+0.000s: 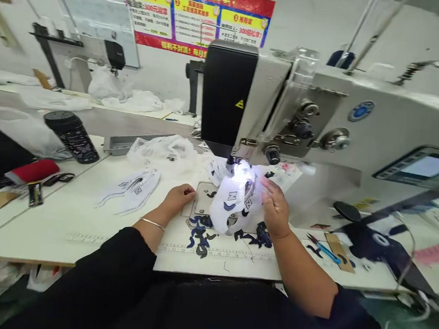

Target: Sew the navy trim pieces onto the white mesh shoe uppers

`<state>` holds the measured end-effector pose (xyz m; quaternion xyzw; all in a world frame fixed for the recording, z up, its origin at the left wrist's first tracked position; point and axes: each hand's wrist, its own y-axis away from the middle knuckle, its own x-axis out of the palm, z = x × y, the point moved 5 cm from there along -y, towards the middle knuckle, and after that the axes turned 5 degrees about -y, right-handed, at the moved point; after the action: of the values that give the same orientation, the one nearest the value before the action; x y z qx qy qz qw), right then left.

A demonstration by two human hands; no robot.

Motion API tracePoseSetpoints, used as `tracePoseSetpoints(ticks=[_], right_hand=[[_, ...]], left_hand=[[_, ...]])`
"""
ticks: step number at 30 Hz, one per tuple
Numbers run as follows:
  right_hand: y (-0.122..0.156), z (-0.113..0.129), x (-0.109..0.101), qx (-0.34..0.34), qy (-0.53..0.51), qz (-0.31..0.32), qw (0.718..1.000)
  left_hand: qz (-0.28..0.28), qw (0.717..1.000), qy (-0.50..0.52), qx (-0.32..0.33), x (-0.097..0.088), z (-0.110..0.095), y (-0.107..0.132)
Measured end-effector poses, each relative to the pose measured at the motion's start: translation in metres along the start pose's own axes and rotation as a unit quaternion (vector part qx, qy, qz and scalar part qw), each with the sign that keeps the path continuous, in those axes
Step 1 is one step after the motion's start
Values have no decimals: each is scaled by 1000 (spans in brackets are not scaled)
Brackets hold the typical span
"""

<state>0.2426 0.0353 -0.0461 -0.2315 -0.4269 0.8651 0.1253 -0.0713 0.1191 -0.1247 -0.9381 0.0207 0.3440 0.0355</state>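
A white mesh shoe upper (235, 199) with dark "N" logos lies under the needle head of the sewing machine (286, 104), lit by the machine's lamp. My right hand (275, 205) holds the upper's right edge, fingers curled on the fabric. My left hand (178, 198) rests on the table just left of the metal needle plate (203, 191), its fingers curled under; whether they pinch anything is hidden. Several dark blue cut pieces (201, 234) lie scattered on the table in front of the upper.
A stack of white uppers (134, 190) lies to the left, with a clear plastic bag (162, 152) and grey tray (119, 144) behind. A dark bottle (72, 136) stands far left. Blue snips (325, 249) lie at right; the machine's screen (427, 167) is further right.
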Motion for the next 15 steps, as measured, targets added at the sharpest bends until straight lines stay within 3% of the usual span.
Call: tracePoseSetpoints(ticks=[2, 4, 11, 15], right_hand=[[6, -20, -19, 64, 21, -70, 995], [15, -35, -31, 92, 49, -86, 991], [60, -42, -45, 105, 88, 9, 991], [67, -47, -51, 132, 113, 20, 985]], left_hand=[[3, 1000, 12, -13, -1, -1, 1], [5, 999, 23, -24, -2, -1, 2], [-9, 999, 38, -38, -6, -3, 4], [-1, 999, 36, -39, -6, -3, 2]])
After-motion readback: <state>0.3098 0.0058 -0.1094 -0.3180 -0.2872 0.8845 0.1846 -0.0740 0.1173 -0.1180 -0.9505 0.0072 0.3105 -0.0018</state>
